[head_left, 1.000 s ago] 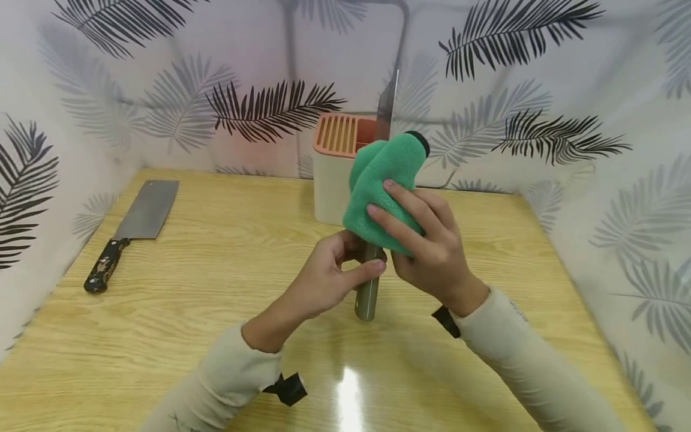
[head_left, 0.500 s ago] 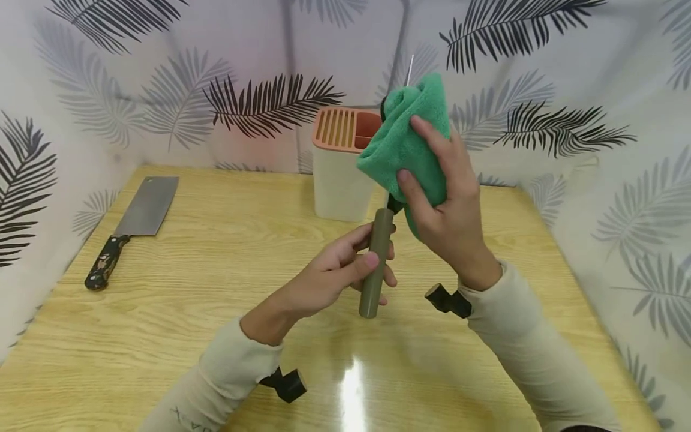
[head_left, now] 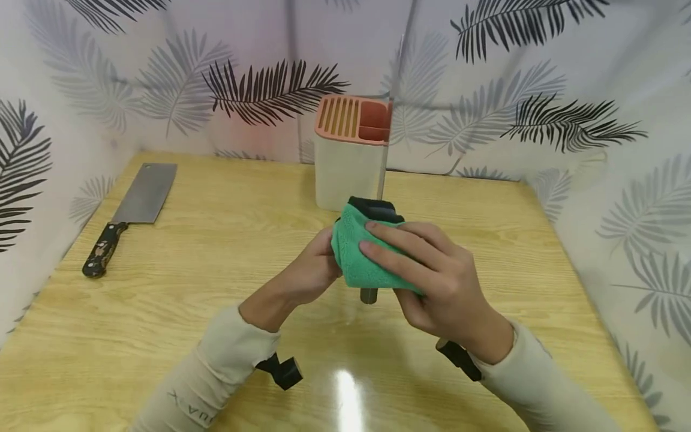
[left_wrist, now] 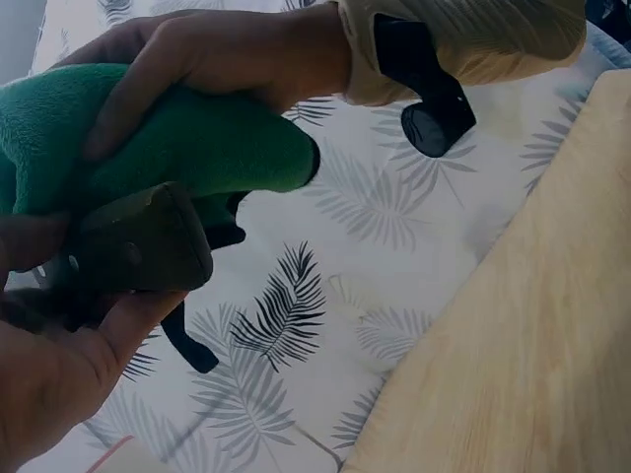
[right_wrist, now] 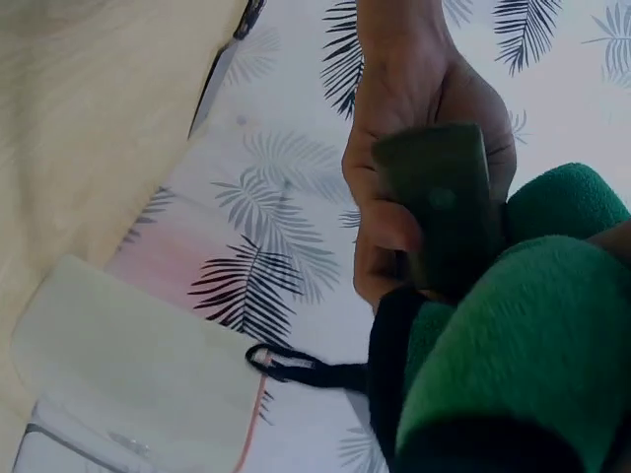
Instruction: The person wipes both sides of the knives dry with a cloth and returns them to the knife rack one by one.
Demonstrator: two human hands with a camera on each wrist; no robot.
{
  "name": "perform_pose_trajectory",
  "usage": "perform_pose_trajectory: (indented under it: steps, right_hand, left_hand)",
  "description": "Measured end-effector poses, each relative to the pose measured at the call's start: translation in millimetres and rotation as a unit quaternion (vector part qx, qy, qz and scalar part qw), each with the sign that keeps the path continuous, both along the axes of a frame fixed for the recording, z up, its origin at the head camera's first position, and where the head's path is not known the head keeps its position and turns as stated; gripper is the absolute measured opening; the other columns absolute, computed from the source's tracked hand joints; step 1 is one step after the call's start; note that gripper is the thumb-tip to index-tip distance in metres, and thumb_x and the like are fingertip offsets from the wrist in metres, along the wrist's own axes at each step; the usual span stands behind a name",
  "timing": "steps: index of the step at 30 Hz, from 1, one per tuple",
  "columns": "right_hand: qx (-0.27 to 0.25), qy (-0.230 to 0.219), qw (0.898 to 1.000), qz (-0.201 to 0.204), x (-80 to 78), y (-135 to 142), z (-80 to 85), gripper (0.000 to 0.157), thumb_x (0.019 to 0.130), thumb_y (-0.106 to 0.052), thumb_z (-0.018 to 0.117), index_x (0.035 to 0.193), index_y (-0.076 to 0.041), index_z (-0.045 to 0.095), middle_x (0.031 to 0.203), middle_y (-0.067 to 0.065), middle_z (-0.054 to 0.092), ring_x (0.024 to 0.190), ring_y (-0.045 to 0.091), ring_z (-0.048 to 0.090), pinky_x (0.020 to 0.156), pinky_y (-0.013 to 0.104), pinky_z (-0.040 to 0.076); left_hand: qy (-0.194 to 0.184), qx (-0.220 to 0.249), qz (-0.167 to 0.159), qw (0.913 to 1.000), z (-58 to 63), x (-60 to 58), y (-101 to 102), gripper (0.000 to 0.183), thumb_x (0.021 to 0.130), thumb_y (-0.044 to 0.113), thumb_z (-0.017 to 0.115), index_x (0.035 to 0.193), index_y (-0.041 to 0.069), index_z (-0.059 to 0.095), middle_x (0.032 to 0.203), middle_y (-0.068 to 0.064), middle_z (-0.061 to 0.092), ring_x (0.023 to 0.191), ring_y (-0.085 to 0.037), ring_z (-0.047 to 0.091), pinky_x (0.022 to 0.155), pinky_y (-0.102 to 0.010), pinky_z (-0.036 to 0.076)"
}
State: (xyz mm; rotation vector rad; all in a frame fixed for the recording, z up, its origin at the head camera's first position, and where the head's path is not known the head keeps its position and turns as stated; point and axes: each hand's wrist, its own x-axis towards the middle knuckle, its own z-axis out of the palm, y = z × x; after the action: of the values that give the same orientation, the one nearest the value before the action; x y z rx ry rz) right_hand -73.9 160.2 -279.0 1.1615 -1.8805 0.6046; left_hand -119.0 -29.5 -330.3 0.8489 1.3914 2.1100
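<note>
My left hand grips a knife by its olive-green handle, whose butt end pokes out below a cloth. The narrow blade points up and away, nearly edge-on in the head view. A green cloth with black edging is bunched in my right hand, its fingers spread over the front. It covers the upper handle and hides my left fingertips in the head view. Up close, the right wrist view shows the handle in the left fingers beside the cloth.
A cleaver with a dark handle lies at the table's left. Behind my hands stands a cream utensil holder with an orange slatted top. Leaf-patterned fabric walls the wooden table at the back and sides.
My right hand slid the cloth up along the blade, then brought it back down over the handle. The left hand kept hold of the knife, staying nearly in place.
</note>
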Motion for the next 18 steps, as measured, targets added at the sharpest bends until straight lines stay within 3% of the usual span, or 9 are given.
perform_pose_trajectory:
  steps: [2,4,7,10,14,18]
  right_hand:
    - [-0.003,-0.013,1.0,0.028,5.2,3,-4.8,0.026,0.098,-0.008,0.053,0.114,-0.004,0.074,0.116,0.017,0.072,0.101,0.031,0.065,0.085,0.038,0.059]
    - [0.001,-0.02,0.998,0.055,10.1,4,-11.5,0.027,0.099,-0.009,0.052,0.114,-0.003,0.074,0.116,0.017,0.072,0.101,0.031,0.065,0.086,0.038,0.058]
    - [0.002,-0.034,0.997,0.067,16.2,4,-21.3,0.027,0.1,-0.01,0.052,0.116,-0.003,0.072,0.117,0.018,0.071,0.1,0.03,0.065,0.088,0.036,0.057]
    - [-0.022,-0.033,0.998,0.038,13.4,4,-23.6,0.027,0.099,-0.005,0.052,0.118,-0.001,0.071,0.118,0.019,0.07,0.099,0.032,0.065,0.087,0.036,0.057]
    - [-0.079,-0.055,0.995,-0.008,-3.5,6,-12.2,0.037,0.09,0.003,0.05,0.121,0.001,0.069,0.12,0.021,0.069,0.098,0.035,0.063,0.088,0.038,0.052]
    - [-0.136,-0.061,0.985,-0.089,-29.8,11,8.5,0.046,0.085,0.005,0.05,0.126,-0.004,0.067,0.122,0.019,0.067,0.107,0.036,0.062,0.098,0.038,0.051]
  left_hand:
    - [-0.017,0.014,0.019,0.9996,0.6,-0.3,2,0.03,0.099,-0.007,0.043,0.123,0.006,0.054,0.103,0.011,0.063,0.094,-0.003,0.058,0.084,-0.017,0.053]
    - [-0.043,0.027,0.031,0.9982,2.9,-2.1,4,0.031,0.101,-0.004,0.045,0.131,-0.002,0.052,0.106,0.008,0.065,0.098,-0.004,0.062,0.085,-0.018,0.056]
    - [-0.077,0.035,0.043,0.9955,5.1,-3.8,5,0.045,0.1,-0.006,0.045,0.144,-0.01,0.039,0.112,0.007,0.068,0.105,-0.005,0.066,0.089,-0.019,0.058]
    - [-0.073,0.014,0.046,0.9962,5.2,-3.7,4,0.038,0.096,-0.012,0.045,0.134,-0.013,0.047,0.1,0.008,0.07,0.091,-0.004,0.067,0.078,-0.017,0.059]
    - [-0.02,-0.03,0.025,0.999,4.9,-1.1,1,0.038,0.092,-0.014,0.048,0.13,-0.013,0.049,0.097,0.009,0.068,0.086,-0.005,0.066,0.069,-0.02,0.058]
    - [0.028,-0.074,-0.026,0.9965,5.4,5.5,5,0.049,0.098,-0.002,0.055,0.144,-0.006,0.039,0.109,-0.014,0.072,0.091,-0.011,0.069,0.07,-0.031,0.062]
